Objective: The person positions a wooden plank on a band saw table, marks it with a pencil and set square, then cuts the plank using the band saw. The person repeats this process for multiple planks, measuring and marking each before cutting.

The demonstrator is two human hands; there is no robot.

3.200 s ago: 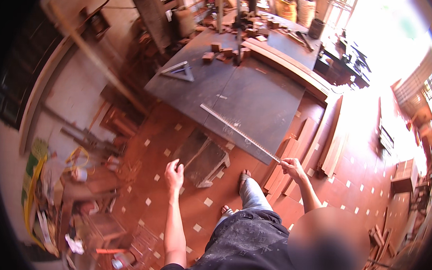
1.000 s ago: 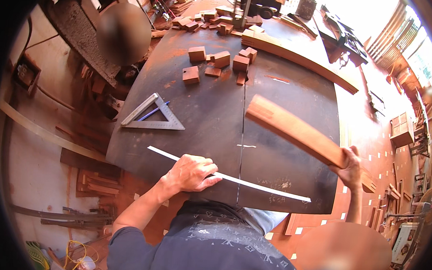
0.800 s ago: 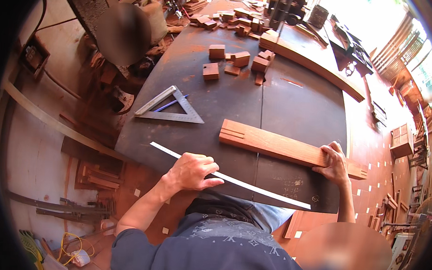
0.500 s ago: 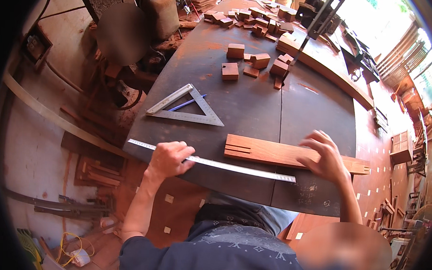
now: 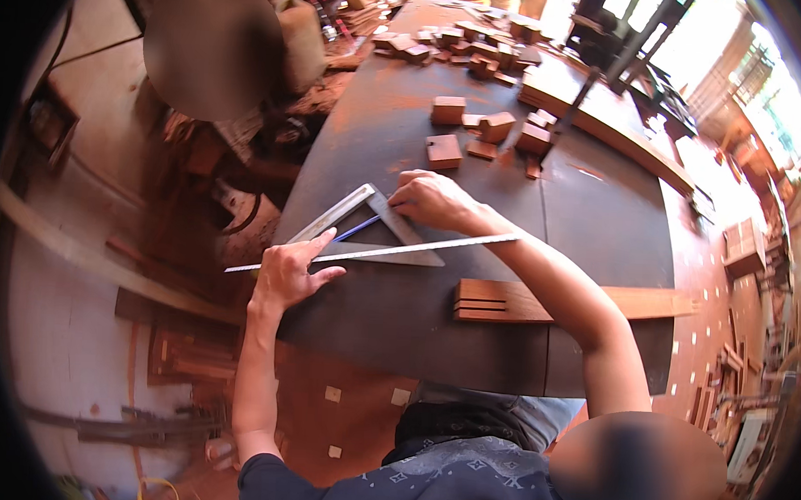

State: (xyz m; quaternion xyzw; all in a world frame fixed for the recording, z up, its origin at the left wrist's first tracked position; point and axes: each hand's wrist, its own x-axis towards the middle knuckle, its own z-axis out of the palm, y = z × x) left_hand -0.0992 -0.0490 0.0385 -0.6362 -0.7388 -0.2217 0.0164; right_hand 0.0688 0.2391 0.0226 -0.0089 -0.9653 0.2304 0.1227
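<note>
My left hand (image 5: 290, 270) holds a long thin steel ruler (image 5: 400, 249) near its left part, fingers closed and thumb stretched to the right. The ruler is seen almost edge-on and passes over the lower side of a metal triangle square (image 5: 407, 232) lying on the dark tabletop. A blue pen (image 5: 358, 228) lies inside the square's opening. My right hand (image 5: 431, 200) is reached across to the square's upper right edge, its fingers curled and closed there. Beneath my right forearm rests a reddish board (image 5: 613, 302) with two slots at its left end.
Several small wood blocks (image 5: 448, 111) lie on the dark table (image 5: 397, 330), with more piled at its far end. A long thick plank (image 5: 620, 126) runs along the far right. A narrow upright machine part (image 5: 579, 99) stands near the blocks.
My right hand has moved from above the board, left and away, to the square. The ruler has been lifted and turned, its right end now farther from me.
</note>
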